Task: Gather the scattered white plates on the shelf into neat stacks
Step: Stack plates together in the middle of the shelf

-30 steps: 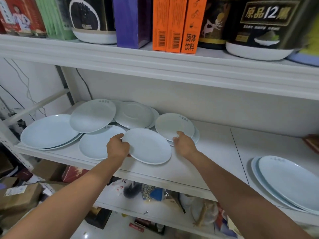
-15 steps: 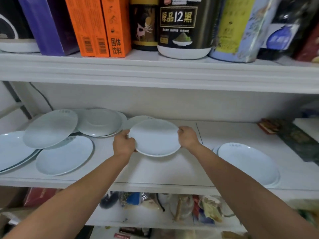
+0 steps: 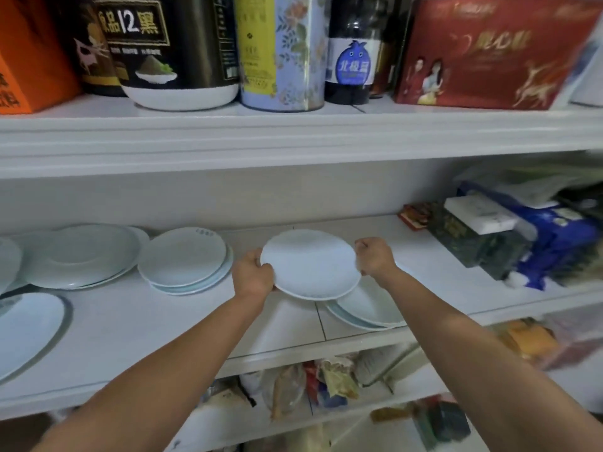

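Both hands, left hand (image 3: 253, 277) and right hand (image 3: 375, 257), grip one white plate (image 3: 310, 264) by its edges above the stack (image 3: 368, 309) on the shelf (image 3: 163, 321).

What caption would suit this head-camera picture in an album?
A left hand and right hand hold a plate partly over a stack on a shelf.

Your held plate (image 3: 310, 264) hides most of the stack (image 3: 368, 309) beneath it and the fingertips of your left hand (image 3: 253, 275). The left edge cuts off the big plate (image 3: 26, 331). The packages (image 3: 538, 236) at right are blurred.
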